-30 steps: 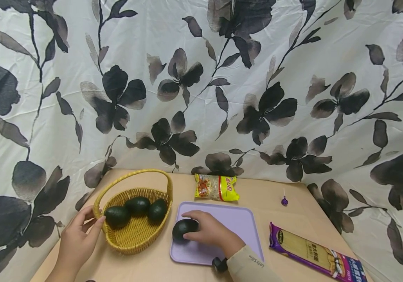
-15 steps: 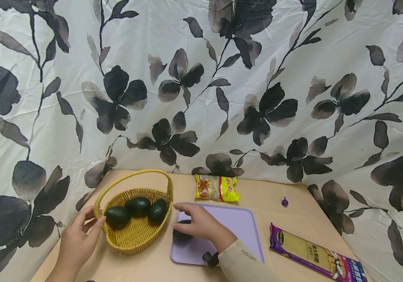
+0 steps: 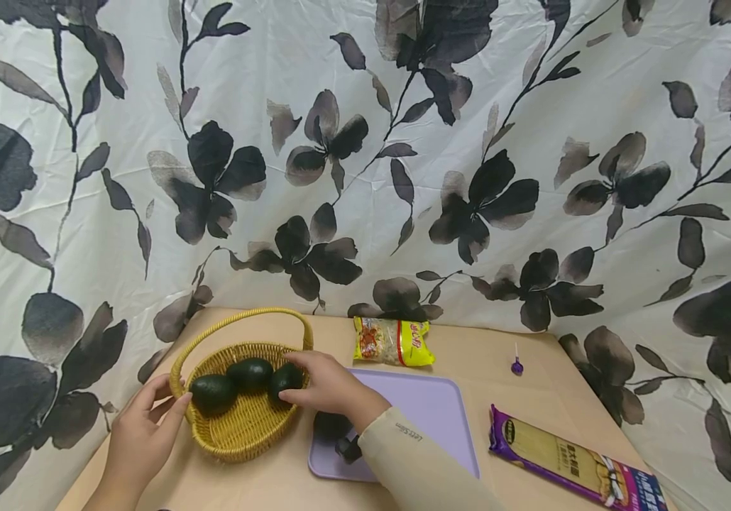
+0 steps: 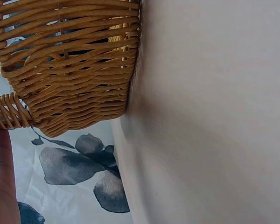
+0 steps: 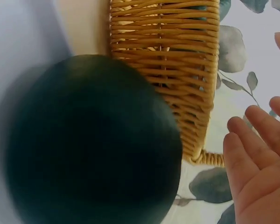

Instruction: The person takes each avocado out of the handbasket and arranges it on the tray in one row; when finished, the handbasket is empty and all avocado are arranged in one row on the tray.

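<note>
A yellow wicker basket [image 3: 238,436] stands on the left of the table with three dark green avocados inside: one left [image 3: 212,394], one in the middle [image 3: 250,372], one right [image 3: 281,382]. My left hand [image 3: 142,433] pinches the foot of the basket's handle between thumb and fingers. Over the basket's right rim, my right hand [image 3: 327,387] reaches with thumb and fingers spread about the right avocado. Its fingers look fairly straight in the right wrist view. Beneath my right wrist, another avocado [image 5: 93,140] sits on the purple tray [image 3: 429,404], partly covered in the head view.
Behind the tray lies a yellow snack bag [image 3: 394,341]. A purple lollipop [image 3: 516,365] is at the back right, and a long purple-edged pasta packet [image 3: 570,454] lies at the right. A floral curtain [image 3: 365,177] hangs behind the table.
My right hand has let go of the avocado on the tray and moved left to the right avocado in the basket. My left hand has stayed on the handle.
</note>
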A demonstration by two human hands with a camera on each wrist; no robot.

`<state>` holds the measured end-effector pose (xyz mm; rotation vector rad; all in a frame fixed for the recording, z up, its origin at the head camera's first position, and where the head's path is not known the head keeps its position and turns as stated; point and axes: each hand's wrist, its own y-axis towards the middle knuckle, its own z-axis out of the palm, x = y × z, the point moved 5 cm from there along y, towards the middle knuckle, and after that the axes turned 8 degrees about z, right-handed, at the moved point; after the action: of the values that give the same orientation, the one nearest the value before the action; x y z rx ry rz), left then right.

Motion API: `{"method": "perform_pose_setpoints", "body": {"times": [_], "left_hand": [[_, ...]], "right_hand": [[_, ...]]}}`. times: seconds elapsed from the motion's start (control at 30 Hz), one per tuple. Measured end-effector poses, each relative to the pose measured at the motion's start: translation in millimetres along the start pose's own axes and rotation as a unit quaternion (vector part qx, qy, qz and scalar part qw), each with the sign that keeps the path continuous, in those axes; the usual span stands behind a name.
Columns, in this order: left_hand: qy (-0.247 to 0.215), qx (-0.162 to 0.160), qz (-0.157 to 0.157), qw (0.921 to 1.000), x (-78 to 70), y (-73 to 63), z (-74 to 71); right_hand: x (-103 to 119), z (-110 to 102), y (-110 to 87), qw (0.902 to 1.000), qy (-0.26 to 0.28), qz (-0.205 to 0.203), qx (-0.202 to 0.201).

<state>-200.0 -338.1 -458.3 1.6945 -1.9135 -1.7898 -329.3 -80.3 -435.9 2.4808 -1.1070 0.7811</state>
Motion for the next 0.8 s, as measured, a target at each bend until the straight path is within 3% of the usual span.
{"method": "perform_pose_setpoints", "body": {"times": [0.4, 0.6, 0.8], "left_hand": [[0.006, 0.004, -0.017, 0.9998, 3.0, 0.5, -0.2], [0.007, 0.003, -0.019, 0.9998, 2.3, 0.9, -0.7], [0.003, 0.009, -0.019, 0.9998, 2.2, 0.3, 0.5]], "right_hand": [[7.9, 29.1, 31.4, 0.9967, -0.075, 0.019, 0.024], [11.5, 39.3, 42.5, 0.9902, -0.131, 0.047, 0.011], [12.3, 48.6, 48.6, 0.9832, -0.170, 0.060, 0.027]]}}
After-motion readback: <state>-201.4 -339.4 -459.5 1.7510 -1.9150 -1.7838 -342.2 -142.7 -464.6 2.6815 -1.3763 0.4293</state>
